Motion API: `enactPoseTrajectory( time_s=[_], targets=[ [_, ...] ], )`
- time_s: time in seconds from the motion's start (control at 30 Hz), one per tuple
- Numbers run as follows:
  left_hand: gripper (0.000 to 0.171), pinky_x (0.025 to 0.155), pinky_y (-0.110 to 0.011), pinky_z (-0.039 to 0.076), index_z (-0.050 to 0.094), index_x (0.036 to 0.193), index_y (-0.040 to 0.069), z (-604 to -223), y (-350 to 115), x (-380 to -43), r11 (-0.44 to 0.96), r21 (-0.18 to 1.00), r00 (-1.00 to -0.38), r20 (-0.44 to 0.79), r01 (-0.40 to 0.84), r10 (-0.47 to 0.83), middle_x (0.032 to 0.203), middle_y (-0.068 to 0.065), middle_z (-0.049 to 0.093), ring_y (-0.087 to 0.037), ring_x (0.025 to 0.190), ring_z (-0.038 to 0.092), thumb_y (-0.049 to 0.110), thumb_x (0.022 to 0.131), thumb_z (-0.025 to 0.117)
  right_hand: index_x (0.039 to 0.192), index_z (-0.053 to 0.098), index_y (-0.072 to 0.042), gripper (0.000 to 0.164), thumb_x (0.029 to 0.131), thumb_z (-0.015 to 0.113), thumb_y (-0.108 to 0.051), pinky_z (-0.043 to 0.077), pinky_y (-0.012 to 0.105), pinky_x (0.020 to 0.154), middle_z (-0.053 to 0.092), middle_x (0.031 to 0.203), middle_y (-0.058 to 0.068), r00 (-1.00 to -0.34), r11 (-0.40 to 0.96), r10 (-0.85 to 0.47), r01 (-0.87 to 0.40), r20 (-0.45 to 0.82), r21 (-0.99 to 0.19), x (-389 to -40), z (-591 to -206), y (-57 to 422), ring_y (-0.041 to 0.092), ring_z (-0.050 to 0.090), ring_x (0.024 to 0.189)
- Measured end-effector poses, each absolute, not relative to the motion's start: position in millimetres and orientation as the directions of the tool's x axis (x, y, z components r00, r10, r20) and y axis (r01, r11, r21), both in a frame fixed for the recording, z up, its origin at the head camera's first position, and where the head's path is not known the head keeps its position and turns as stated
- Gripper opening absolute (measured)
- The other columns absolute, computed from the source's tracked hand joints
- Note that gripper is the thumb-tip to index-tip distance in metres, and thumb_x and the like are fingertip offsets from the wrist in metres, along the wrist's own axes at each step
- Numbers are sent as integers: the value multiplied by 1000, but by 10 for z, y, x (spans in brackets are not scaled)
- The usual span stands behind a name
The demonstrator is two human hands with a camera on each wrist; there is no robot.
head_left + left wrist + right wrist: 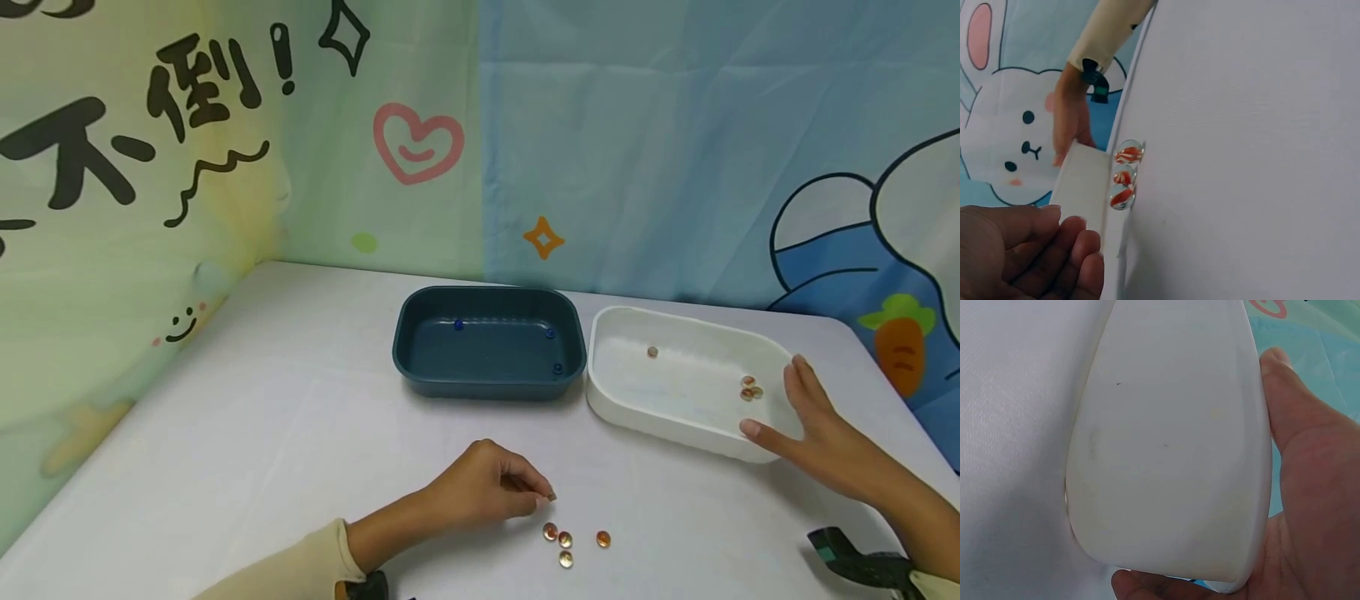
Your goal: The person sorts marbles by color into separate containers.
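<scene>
Low over the white table, my left hand (487, 487) pinches a small glass marble (552, 497) between thumb and fingertips; in the left wrist view the curled fingers hide it. Several clear marbles with orange swirls (566, 540) lie just below that hand, and some orange-streaked marbles (1124, 178) show past it in the left wrist view. At the right, my right hand (832, 437) holds the near right corner of a white tray (675, 429), thumb on the front rim and fingers round the end. Several marbles (748, 390) lie inside the tray.
A dark blue-green tray (487, 389) stands left of the white one, close against it, with three small blue pieces (459, 325) inside. Behind the table (285, 433) hangs a printed cloth (637, 150). A black wrist strap (862, 558) is on the right arm.
</scene>
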State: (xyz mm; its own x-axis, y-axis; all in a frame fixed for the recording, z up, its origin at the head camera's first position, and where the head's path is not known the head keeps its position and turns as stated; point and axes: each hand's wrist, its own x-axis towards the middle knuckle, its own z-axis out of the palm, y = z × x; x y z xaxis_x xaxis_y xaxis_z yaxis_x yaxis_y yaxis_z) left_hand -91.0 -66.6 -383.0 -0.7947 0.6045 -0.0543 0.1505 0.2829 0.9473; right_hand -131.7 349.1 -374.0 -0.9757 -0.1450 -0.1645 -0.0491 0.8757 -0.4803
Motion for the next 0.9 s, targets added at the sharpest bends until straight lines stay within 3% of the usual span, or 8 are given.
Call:
enactPoseTrajectory(
  time_s=[0.33,0.5,0.73,0.9],
  targets=[
    [14,71,-18,53,78,93,2,-3918,-655,-835,247,956,-770,-34,161,637,89,5,74,-4,84,68,-5,82,72,145,-25,-1,107,94,53,-53,20,80,79,-41,147,15,-975,880,-141,-43,-173,-473,-1309,-3724,3484,60,-17,131],
    [13,71,-19,53,78,93,3,-3939,-652,-807,235,960,-769,-32,155,639,88,7,74,-1,82,66,-2,81,75,145,-25,-1,106,94,53,-53,21,80,78,-41,147,16,-975,884,-141,-46,-171,-466,-1302,-3712,3463,60,-16,131],
    [20,83,-17,45,79,99,10,-3971,-652,-788,341,887,-732,-5,311,681,92,17,71,7,91,59,2,81,76,146,-22,-1,105,94,53,-53,22,80,76,-40,149,15,-975,883,-144,-50,-168,-467,-1322,-3727,3479,60,-16,131],
    [20,83,-17,42,79,99,12,-3967,-640,-766,349,877,-721,-4,330,693,90,20,70,8,91,58,3,81,76,147,-21,-2,105,94,54,-53,21,81,76,-39,149,14,-976,882,-143,-50,-165,-468,-1325,-3754,3496,60,-15,131]
  ],
)
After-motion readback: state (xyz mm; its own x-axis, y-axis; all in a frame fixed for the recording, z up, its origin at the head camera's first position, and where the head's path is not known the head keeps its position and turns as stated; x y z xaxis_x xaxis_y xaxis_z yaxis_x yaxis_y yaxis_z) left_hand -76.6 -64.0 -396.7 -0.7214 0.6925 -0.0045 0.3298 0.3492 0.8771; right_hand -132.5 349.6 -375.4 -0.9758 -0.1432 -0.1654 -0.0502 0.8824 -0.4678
